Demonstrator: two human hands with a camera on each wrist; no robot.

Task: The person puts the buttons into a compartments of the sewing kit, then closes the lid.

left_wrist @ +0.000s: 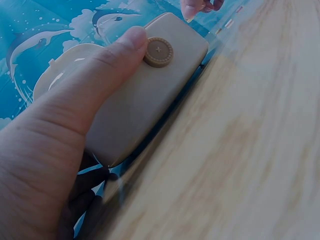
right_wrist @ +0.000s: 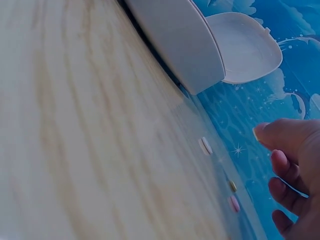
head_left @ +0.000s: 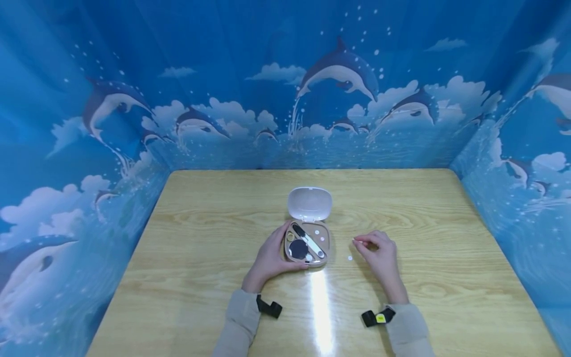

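An open sewing kit case (head_left: 327, 253) lies on the table. My left hand (head_left: 271, 254) grips its left side, thumb along the front beside a round brown clasp (left_wrist: 159, 52). Inside are a slanted white-and-black tool (head_left: 309, 241), a dark round piece (head_left: 298, 249) and a few small buttons (head_left: 317, 232). Over the table to the right, my right hand (head_left: 380, 252) has thumb and forefinger tips together, with a tiny pale button (head_left: 354, 240) showing at them. Beneath that hand lie a white button (right_wrist: 205, 145), a gold one (right_wrist: 232, 186) and a pink one (right_wrist: 234, 203).
The case's pale lid (head_left: 310, 203) stands raised at the back. Wooden table (head_left: 214, 213) surface surrounds the case, with a bright glare strip in front. A blue dolphin-print curtain (head_left: 250, 99) encloses the back and sides.
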